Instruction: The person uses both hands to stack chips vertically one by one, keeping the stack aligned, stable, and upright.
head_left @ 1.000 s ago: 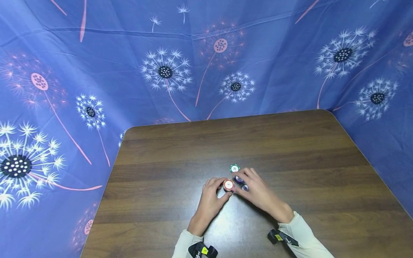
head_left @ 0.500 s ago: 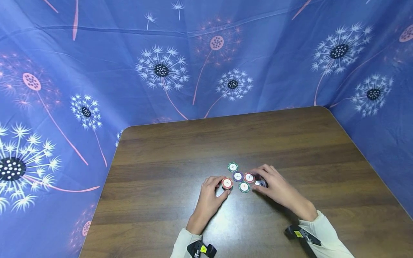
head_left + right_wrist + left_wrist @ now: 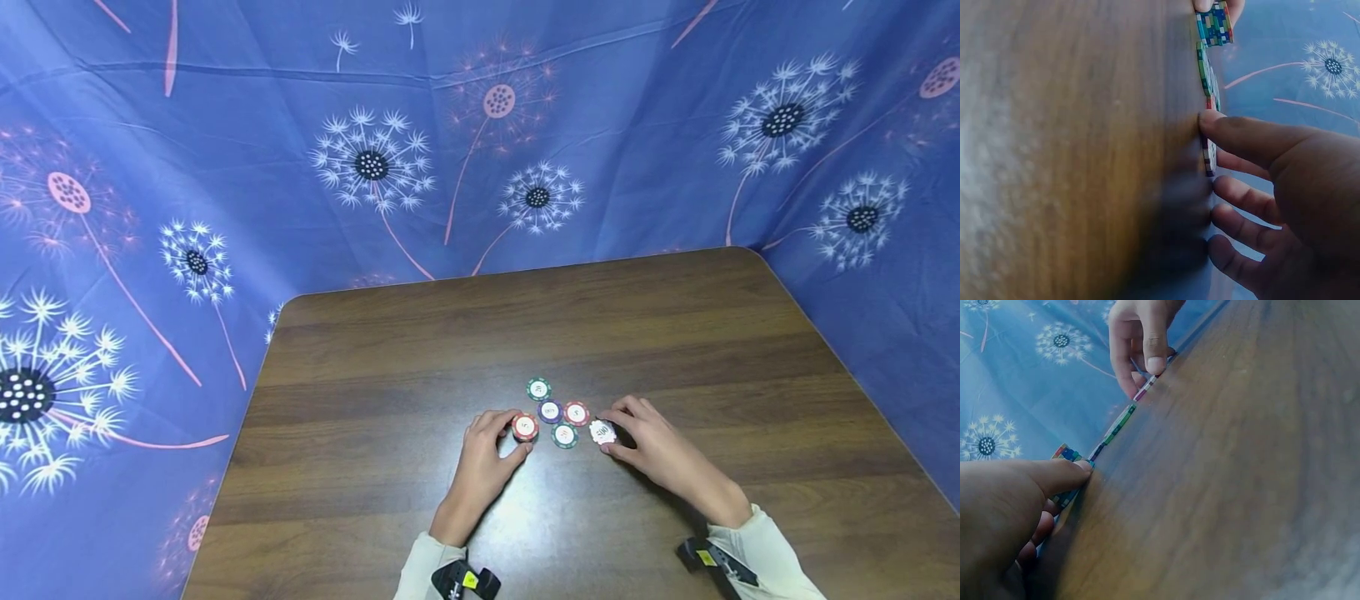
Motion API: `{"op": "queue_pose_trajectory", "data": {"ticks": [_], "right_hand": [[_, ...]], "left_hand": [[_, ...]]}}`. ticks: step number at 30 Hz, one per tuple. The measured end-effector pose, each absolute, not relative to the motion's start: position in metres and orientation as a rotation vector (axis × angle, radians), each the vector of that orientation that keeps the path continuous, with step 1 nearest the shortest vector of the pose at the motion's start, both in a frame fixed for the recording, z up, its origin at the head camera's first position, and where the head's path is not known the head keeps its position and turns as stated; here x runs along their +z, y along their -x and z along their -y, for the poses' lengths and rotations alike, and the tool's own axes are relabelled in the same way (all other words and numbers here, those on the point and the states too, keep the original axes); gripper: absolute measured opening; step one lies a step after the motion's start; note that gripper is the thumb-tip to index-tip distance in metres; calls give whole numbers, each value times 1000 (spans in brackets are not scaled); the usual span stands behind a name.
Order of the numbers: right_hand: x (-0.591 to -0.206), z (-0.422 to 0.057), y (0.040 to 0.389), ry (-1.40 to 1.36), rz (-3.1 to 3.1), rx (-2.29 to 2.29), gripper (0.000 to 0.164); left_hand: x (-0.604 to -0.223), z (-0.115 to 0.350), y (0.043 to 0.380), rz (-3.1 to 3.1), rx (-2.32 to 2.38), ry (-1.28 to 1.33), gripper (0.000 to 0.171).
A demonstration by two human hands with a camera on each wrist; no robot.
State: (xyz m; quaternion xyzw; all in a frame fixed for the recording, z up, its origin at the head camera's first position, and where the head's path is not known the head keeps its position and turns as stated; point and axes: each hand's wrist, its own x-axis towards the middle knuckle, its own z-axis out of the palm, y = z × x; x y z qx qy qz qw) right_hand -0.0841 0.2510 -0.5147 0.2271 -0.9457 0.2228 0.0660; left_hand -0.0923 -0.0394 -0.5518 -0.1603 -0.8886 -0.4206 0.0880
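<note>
My left hand [image 3: 480, 467] grips a short stack of poker chips [image 3: 525, 427] between thumb and fingers; a red-rimmed chip tops it. In the left wrist view the stack's striped edges [image 3: 1067, 453] show behind the thumb. To the right, my right hand [image 3: 667, 452] holds a white poker chip [image 3: 602, 432] by its edge, thumb at the near side and index finger at the far side. That chip lies flat at the tabletop, its other fingers spread behind it in the right wrist view. Between the hands lie a purple chip [image 3: 550, 411], a red chip [image 3: 576, 413] and a green chip [image 3: 565, 436].
Another green chip [image 3: 538, 389] lies just beyond the purple one. All rest on a brown wooden table [image 3: 375, 358] with rounded far corners. A blue cloth [image 3: 285, 167] with dandelion print hangs behind and at the sides.
My right hand has moved right from beside the stack, uncovering the red and near green chips. The white chip, earlier mostly hidden and dark under that hand, now shows its face. My left hand stays at the stack.
</note>
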Motion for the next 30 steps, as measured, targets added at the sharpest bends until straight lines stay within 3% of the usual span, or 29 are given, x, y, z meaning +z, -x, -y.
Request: {"op": "queue_pose_trajectory", "data": {"ticks": [22, 30], "right_hand": [[-515, -242, 81, -739, 2799, 431, 38], [-508, -234, 84, -656, 2781, 596, 42]], "left_hand": [[-553, 40, 93, 2639, -1234, 483, 48], [-553, 40, 93, 2643, -1211, 495, 47]]}}
